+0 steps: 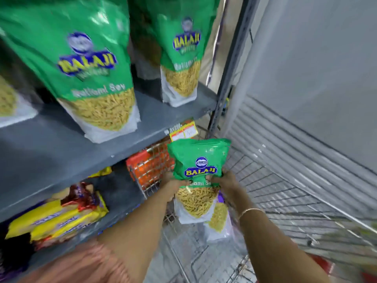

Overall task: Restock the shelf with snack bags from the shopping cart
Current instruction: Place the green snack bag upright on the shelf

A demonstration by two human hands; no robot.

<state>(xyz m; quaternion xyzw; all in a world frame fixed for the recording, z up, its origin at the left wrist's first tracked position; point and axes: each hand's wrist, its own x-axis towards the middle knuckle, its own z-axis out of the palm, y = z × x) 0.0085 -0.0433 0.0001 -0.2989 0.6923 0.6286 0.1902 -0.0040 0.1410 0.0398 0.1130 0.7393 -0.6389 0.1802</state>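
Note:
I hold a green Balaji snack bag (199,160) upright over the wire shopping cart (285,201), below the grey shelf (61,148). My left hand (173,181) grips its left side and my right hand (226,180) grips its right side. Another bag of the same kind (219,223) lies in the cart just beneath it. Two green snack bags stand on the shelf: a large near one (89,68) and one further right (179,50). A third bag (8,99) shows at the left edge.
Yellow and purple packets (59,217) lie on the lower shelf at the left. Orange packs (151,168) sit behind the cart's wire front. A price tag (183,132) hangs on the shelf edge. A grey shutter and wall (306,99) stand to the right.

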